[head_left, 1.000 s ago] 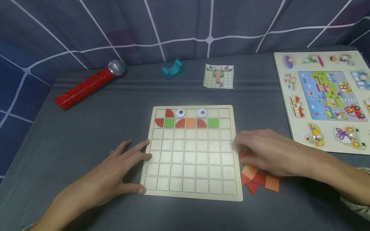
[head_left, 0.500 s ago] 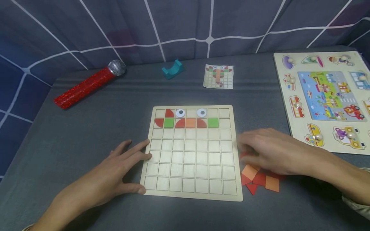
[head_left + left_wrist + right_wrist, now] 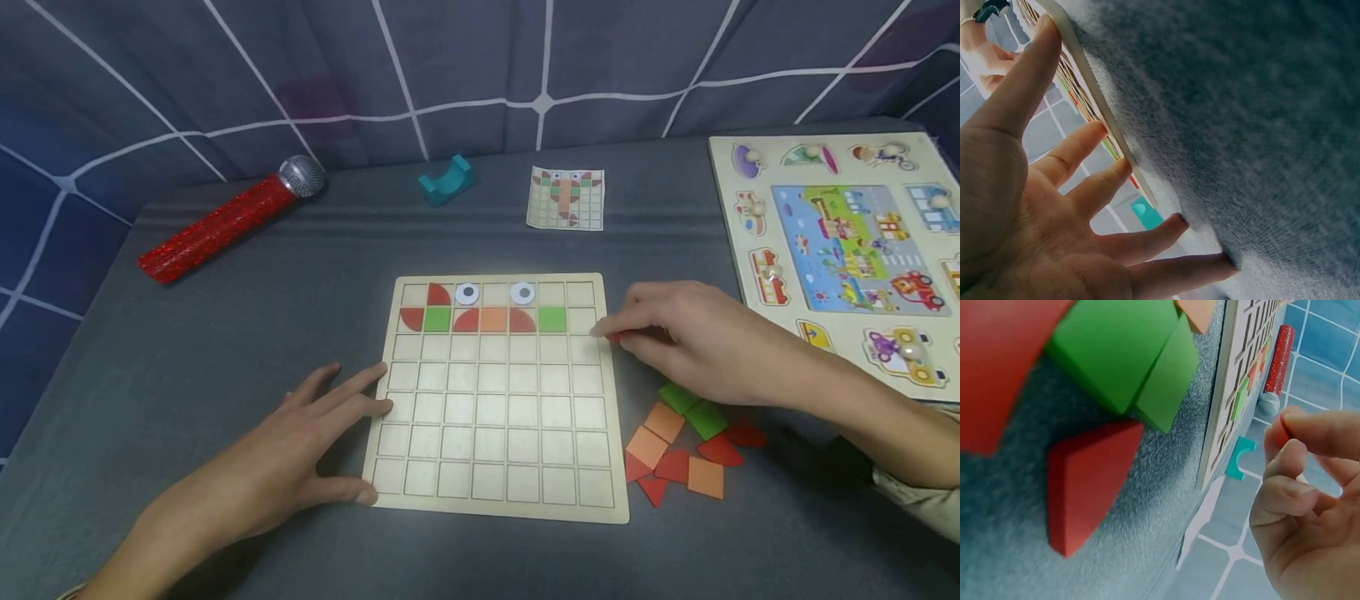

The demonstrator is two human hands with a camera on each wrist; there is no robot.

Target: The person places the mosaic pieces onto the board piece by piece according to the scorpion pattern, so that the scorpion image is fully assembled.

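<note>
1. The left hand [image 3: 300,442] lies spread at the left side of the wooden grid board [image 3: 491,408]. Its fingers are apart and it grasps nothing; the thumb and two fingers touch the border of the board, while the other two fingers reach down to the tabletop [image 3: 262,342].
2. The right hand [image 3: 697,342] has its grip clamped on a small red piece [image 3: 617,337], pinched between thumb and fingertips. This piece is at the right border of the board, near the last cell of the second row. Whether it touches the board I cannot tell.
3. The board lies flat on the tabletop. In its top row are one red quarter-round and two eye pieces [image 3: 467,293]; in the second row, from the left, stand red, green, red, orange, red and green.
4. Beside the right border, under and near the right forearm, the loose pieces lie in a loose group: green squares [image 3: 707,419], orange squares [image 3: 706,477] and red pieces [image 3: 720,451], some touching each other.
5. Behind the board lie a printed card [image 3: 566,198] with a similar pattern, a teal curved block [image 3: 447,181] and, more to the left, a red microphone [image 3: 232,218].
6. At the far right is a knobbed picture puzzle [image 3: 727,179].
</note>
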